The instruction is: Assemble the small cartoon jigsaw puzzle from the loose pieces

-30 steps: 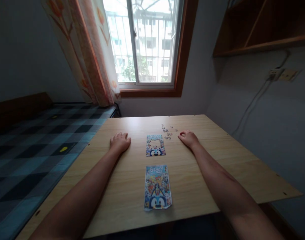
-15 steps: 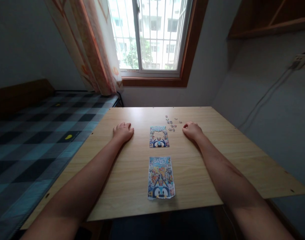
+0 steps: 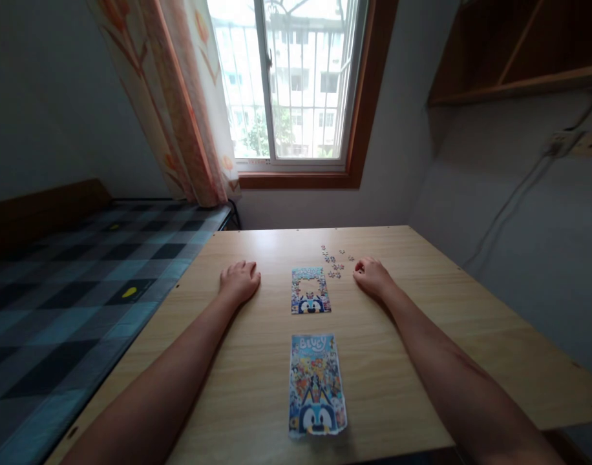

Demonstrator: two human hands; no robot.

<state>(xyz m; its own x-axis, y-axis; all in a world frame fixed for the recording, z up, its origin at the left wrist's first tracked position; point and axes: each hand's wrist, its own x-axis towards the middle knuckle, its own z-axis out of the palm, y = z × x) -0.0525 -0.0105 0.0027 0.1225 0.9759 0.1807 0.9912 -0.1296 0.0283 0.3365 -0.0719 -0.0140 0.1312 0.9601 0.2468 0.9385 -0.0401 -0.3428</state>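
Observation:
A partly assembled jigsaw puzzle [image 3: 311, 306] lies mid-table, its border joined around a gap that shows bare wood. Loose puzzle pieces [image 3: 333, 259] are scattered beyond its right corner. To the puzzle's left my left hand [image 3: 240, 281] rests on the wood, fingers loosely laid out and holding nothing. My right hand [image 3: 372, 276] rests to the right of the loose pieces, its fingers curled together; whatever is inside them is hidden. Nearer to me lies a printed picture sheet [image 3: 317, 385] with a blue cartoon dog and the word "Bluey", its lower edge ragged.
The pale wooden table [image 3: 257, 387] reaches towards a barred window [image 3: 303, 97]. A bed with a checked cover [image 3: 97, 297] adjoins its left side. Along the right wall are a wooden shelf [image 3: 514, 90] and a socket with a cable [image 3: 560, 145].
My view has tilted upward, so the table and everything on it appear lower. Both hands keep their places on the table, and the puzzle and pieces look unmoved.

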